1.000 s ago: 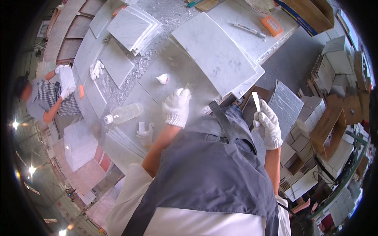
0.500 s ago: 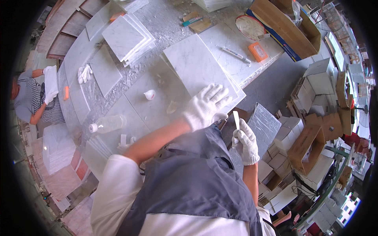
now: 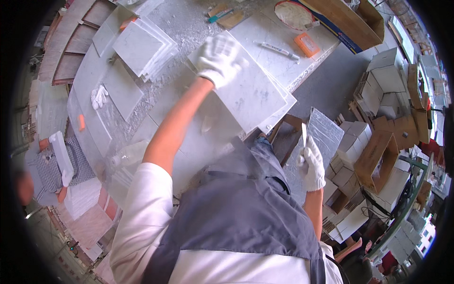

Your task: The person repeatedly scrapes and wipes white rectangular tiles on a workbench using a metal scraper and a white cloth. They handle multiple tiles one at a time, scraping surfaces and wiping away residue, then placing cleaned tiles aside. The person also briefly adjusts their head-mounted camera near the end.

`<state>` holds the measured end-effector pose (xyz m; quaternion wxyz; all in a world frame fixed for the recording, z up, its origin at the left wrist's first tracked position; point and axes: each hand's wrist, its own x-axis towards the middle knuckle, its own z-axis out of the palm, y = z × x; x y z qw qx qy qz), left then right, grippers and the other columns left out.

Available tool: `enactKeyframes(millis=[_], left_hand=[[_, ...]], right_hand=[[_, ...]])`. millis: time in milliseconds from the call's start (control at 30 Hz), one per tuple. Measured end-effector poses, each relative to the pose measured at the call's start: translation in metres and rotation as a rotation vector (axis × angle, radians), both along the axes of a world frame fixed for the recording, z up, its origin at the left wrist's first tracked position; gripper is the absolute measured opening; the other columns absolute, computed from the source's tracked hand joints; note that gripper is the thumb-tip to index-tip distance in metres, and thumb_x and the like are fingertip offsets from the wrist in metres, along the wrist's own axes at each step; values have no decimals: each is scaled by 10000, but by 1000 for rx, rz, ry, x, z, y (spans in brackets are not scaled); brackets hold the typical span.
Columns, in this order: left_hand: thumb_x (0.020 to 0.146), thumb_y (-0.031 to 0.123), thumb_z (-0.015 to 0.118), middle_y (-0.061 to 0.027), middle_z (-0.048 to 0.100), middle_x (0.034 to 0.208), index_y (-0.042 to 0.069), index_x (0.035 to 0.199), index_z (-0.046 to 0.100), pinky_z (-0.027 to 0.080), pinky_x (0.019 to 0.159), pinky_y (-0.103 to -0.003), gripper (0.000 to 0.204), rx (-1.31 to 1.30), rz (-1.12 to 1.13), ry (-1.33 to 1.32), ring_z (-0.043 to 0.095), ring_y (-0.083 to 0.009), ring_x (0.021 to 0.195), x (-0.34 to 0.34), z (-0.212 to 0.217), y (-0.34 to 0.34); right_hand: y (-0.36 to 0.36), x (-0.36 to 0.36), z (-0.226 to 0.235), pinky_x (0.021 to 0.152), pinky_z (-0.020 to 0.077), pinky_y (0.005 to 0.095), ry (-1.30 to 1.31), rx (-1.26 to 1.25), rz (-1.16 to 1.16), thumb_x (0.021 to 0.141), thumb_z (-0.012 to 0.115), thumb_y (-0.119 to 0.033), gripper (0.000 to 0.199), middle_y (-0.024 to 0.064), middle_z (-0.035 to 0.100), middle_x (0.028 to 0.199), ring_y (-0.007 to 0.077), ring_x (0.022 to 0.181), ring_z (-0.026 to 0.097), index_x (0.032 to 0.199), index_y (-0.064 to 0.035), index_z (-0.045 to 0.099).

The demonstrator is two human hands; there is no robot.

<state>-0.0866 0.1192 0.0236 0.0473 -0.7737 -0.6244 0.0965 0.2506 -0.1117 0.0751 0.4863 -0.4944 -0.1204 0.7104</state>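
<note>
My left hand (image 3: 219, 59), in a white knit glove, lies over the far-left part of a grey-veined white marble tile (image 3: 255, 92). Its fingers look stretched out, though motion smears them. Under this tile, the edges of at least one more show toward the right. My right hand (image 3: 312, 165), also gloved, is closed around a thin, flat, whitish strip (image 3: 304, 134) that points up, away from me. It is held off to the right of the tiles, touching none of them. Whether the strip is a scraper blade I cannot tell.
A paint marker (image 3: 280, 50), an orange block (image 3: 307, 45) and a round pan of pale paste (image 3: 296, 15) lie beyond the tiles. Left are another tile stack (image 3: 141, 47), a loose glove (image 3: 99, 97) and a plastic bottle (image 3: 130, 154). A co-worker (image 3: 66, 163) bends at far left.
My left hand has swept from the tile's near edge to its far-left part. My right hand, still gripping the strip, appears slightly farther right. The co-worker has bent lower.
</note>
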Motion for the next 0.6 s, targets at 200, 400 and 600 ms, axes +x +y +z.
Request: enactKeyframes(millis=[200,400,600], left_hand=[[910,590,569,-143,467,1512,93,1462,472,291,1190,-472,750,-437,-799,-681,422,-351,1403,137,18,-158],[912,394,665,-123,677,1211,76,1199,672,501,998,-401,429,-113,-826,-1136,624,-312,1146,116,8,-170],[986,497,416,-109,323,1596,185,1529,330,181,1222,-489,632,179,-178,-284,365,-289,1434,-8,10,-38]], right_hand=[[32,26,-5,630,452,214,-141,119,-52,1008,623,-158,481,-6,608,934,77,725,518,1463,-98,482],[33,43,-10,740,490,224,-95,99,-222,1020,587,-113,465,-4,613,1054,77,870,556,1472,-84,479],[15,33,-18,709,468,210,-20,154,-101,1014,603,-137,493,18,593,1018,81,845,534,1481,-60,463]])
